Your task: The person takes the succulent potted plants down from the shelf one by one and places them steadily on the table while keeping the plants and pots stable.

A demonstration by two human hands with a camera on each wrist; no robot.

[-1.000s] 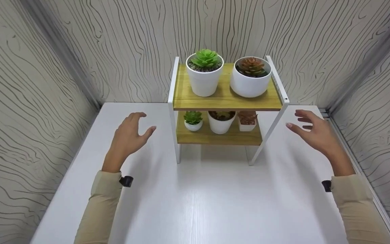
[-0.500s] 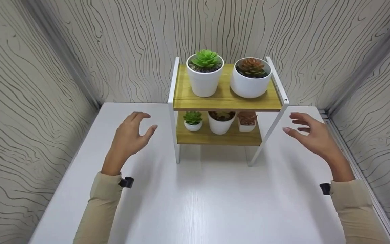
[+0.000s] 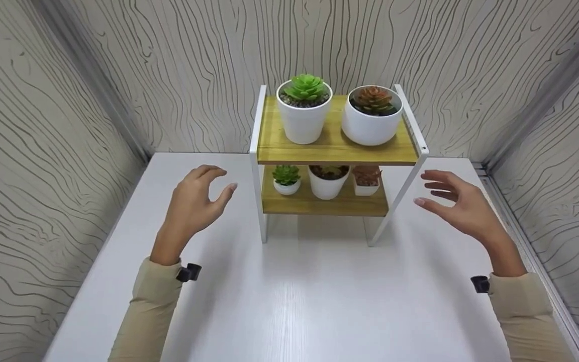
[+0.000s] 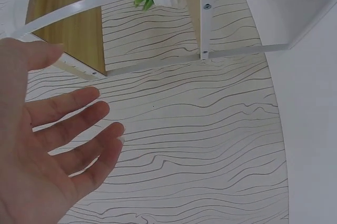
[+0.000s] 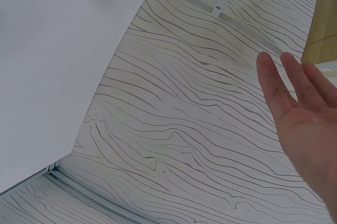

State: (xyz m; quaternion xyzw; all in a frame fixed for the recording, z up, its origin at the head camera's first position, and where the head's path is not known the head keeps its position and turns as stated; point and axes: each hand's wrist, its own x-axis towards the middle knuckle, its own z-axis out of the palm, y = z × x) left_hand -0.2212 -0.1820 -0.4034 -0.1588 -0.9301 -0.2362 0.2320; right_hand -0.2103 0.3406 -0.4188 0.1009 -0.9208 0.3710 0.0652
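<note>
A two-tier shelf point(image 3: 337, 155) with a white frame and wooden boards stands toward the back of the white table. Its top board carries a green succulent in a tall white pot point(image 3: 303, 118) and a reddish-brown succulent in a rounded white pot point(image 3: 371, 123). On the lower board are a small green succulent point(image 3: 286, 176), a white pot with a dark plant point(image 3: 327, 183) and a reddish plant in a square pot point(image 3: 367, 182). My left hand point(image 3: 195, 201) hovers left of the shelf, fingers relaxed, holding nothing. To the right, my right hand point(image 3: 463, 206) is likewise apart from it, holding nothing.
The white table point(image 3: 289, 306) extends in front of the shelf. A wood-grain-patterned wall point(image 3: 194, 75) rises behind it, with similar panels on both sides. A metal rail point(image 3: 525, 236) runs along the right table edge.
My right hand has moved left, closer to the shelf. My left hand has shifted slightly right. Shelf and plants stay in place.
</note>
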